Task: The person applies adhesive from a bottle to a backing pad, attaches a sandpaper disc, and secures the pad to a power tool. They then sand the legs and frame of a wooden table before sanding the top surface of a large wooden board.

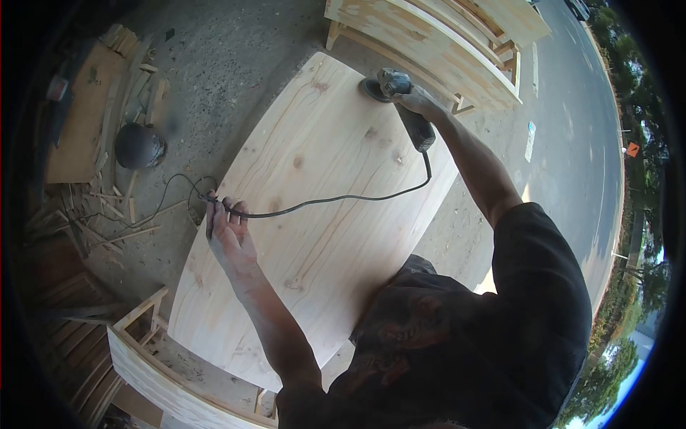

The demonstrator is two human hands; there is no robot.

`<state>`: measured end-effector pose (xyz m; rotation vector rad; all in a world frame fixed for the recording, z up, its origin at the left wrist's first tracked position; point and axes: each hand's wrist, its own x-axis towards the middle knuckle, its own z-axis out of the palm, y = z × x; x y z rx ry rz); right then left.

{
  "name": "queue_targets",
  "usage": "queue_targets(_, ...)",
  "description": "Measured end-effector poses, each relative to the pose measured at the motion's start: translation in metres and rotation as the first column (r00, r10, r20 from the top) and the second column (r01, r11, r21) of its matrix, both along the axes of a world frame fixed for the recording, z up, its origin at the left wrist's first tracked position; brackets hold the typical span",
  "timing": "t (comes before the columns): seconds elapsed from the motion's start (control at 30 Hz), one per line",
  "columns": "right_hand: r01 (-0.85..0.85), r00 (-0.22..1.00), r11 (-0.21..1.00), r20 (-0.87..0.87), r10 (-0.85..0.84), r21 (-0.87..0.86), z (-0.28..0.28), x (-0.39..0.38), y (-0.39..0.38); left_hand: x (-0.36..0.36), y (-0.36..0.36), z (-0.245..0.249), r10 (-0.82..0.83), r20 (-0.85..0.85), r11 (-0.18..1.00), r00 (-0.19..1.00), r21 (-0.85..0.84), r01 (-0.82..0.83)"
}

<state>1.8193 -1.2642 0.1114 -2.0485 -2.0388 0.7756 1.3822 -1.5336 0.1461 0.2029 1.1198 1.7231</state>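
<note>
A broad pale wooden panel (307,171) with knots and curved long edges lies in front of me. Near its far right corner, my right hand (421,104) grips an electric sander (414,129), whose round disc rests on or just over the wood. From the sander's rear a black power cord (343,198) runs in a curve leftward across the panel. Over the panel's left edge, my left hand (230,225) has its fingers closed around this cord. Beyond that hand the cord hangs off the panel toward the ground.
Wooden frames and boards (421,43) stand past the far edge. Another wooden frame (171,382) is at lower left. Scrap wood (107,222) and a dark round container (139,146) lie on the ground at left. A paved road (575,136) runs along the right.
</note>
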Motion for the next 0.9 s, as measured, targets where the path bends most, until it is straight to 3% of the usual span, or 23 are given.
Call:
queue_targets(0.1, 0.030, 0.999, 0.999, 0.016, -0.030, -0.027, 0.002, 0.021, -0.022, 0.007, -0.008, 0.000, -0.010, -0.006, 0.998, 1.000, -0.061, 0.009)
queue_targets(0.2, 0.066, 0.997, 0.996, 0.040, -0.063, -0.056, 0.004, 0.044, -0.044, 0.015, -0.014, -0.002, -0.091, -0.005, 0.996, 0.996, -0.007, 0.091)
queue_targets(0.37, 0.130, 0.990, 0.986, 0.070, -0.124, -0.105, 0.008, 0.084, -0.082, 0.034, -0.014, 0.001, -0.073, -0.014, 0.990, 0.997, -0.126, 0.071)
queue_targets(0.7, 0.292, 0.954, 0.940, 0.129, -0.272, -0.178, 0.021, 0.157, -0.147, 0.074, -0.027, 0.009, -0.107, -0.030, 0.978, 0.994, -0.184, 0.100)
queue_targets(0.83, 0.400, 0.917, 0.894, 0.085, -0.390, -0.202, 0.021, 0.180, -0.172, 0.087, -0.042, 0.013, -0.136, -0.066, 0.982, 0.988, -0.138, 0.126)
queue_targets(0.9, 0.516, 0.828, 0.800, -0.061, -0.558, -0.308, 0.022, 0.185, -0.190, 0.092, -0.052, 0.021, -0.140, -0.085, 0.984, 0.986, -0.124, 0.129)
